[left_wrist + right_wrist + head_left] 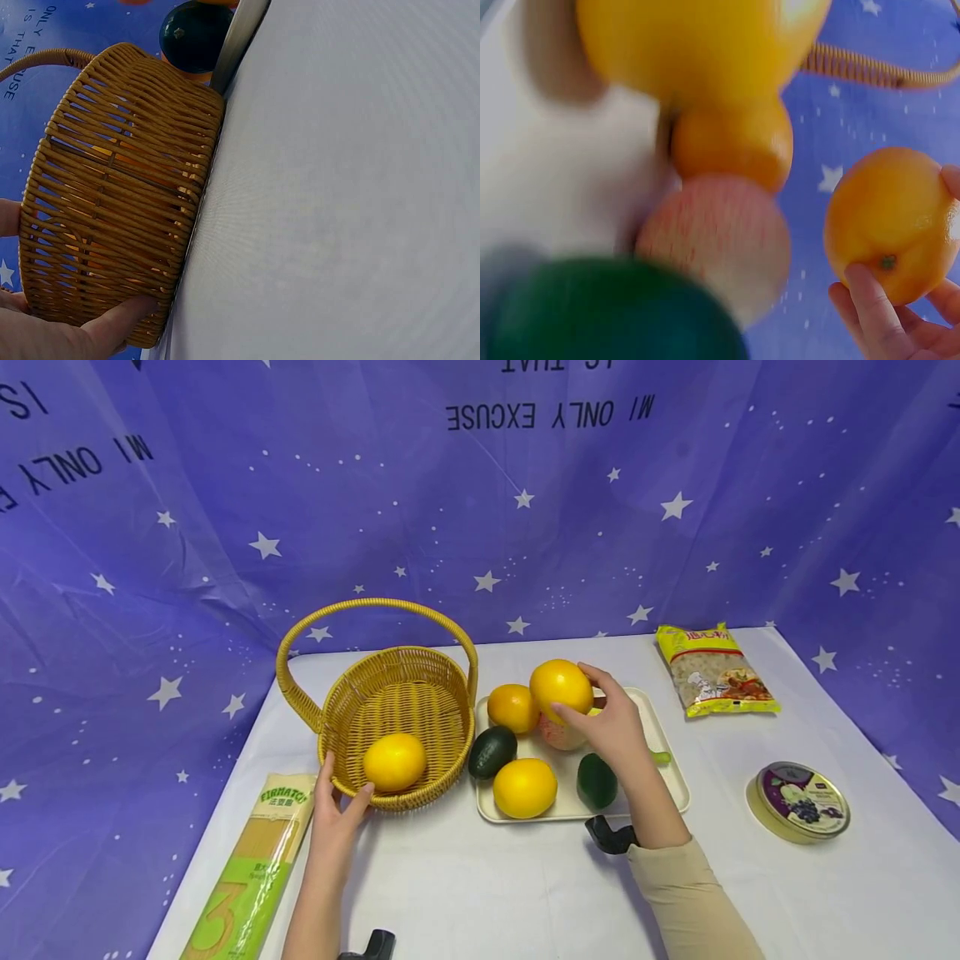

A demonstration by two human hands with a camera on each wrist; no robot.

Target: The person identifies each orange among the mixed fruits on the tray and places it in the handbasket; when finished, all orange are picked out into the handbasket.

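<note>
My right hand [611,722] grips an orange [561,687] above the cream tray [564,772]; its green stem end shows in the right wrist view. My left hand [337,810] holds the near left rim of a wicker basket [405,706], thumb against the woven outer wall in the left wrist view. Inside the basket, near its front, lies another orange [394,762]. On the tray are a yellow-orange fruit [525,788], a smaller orange fruit [513,708], a red-streaked apple [720,240] and two dark green, avocado-like fruits [492,752]. The held orange partly covers the apple in the head view.
A green-labelled spaghetti pack [247,868] lies left of the basket. At the right are a yellow-edged bag of dry food [716,672] and a round tin [801,802]. The basket's tall handle [378,602] arches upward. A starry purple cloth [420,527] hangs behind the table.
</note>
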